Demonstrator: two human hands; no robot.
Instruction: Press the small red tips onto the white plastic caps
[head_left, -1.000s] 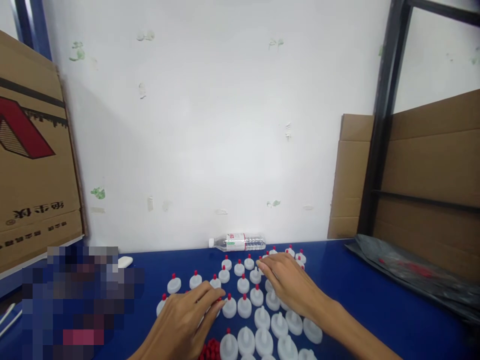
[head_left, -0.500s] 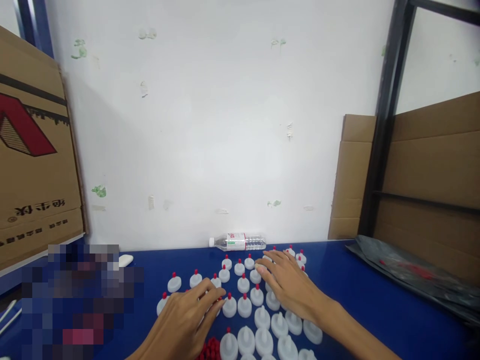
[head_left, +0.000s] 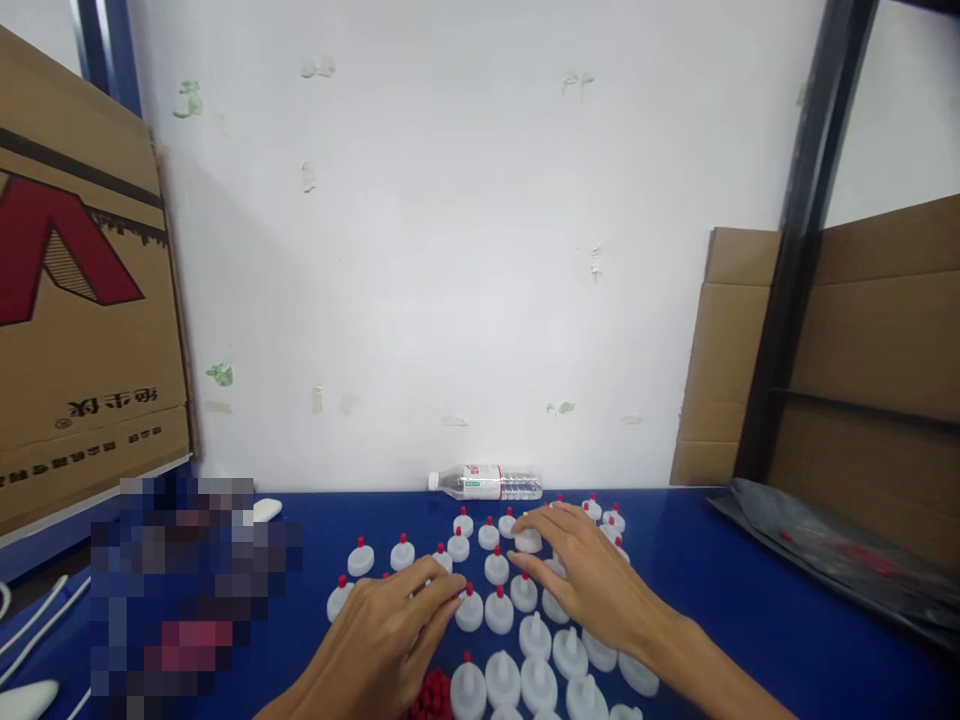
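Several white plastic caps [head_left: 496,568], many with a small red tip, stand in rows on the blue table [head_left: 720,600]. My right hand [head_left: 592,585] reaches over the far rows, and its fingertips pinch a white cap [head_left: 528,540]. Over the left side of the group my left hand [head_left: 390,640] lies curled, fingers bent together near a red-tipped cap [head_left: 469,610]; what it holds is hidden. A heap of loose red tips [head_left: 431,695] lies just below that hand.
A clear water bottle [head_left: 486,483] lies on its side against the white wall. Cardboard boxes stand at the left [head_left: 75,330] and right [head_left: 870,370]. A dark plastic bag [head_left: 832,555] lies at the right. A blurred patch [head_left: 187,580] covers the table's left.
The view has shifted slightly right and down. My right hand has closed its fingertips on a white cap in the far rows. My left hand has barely moved.
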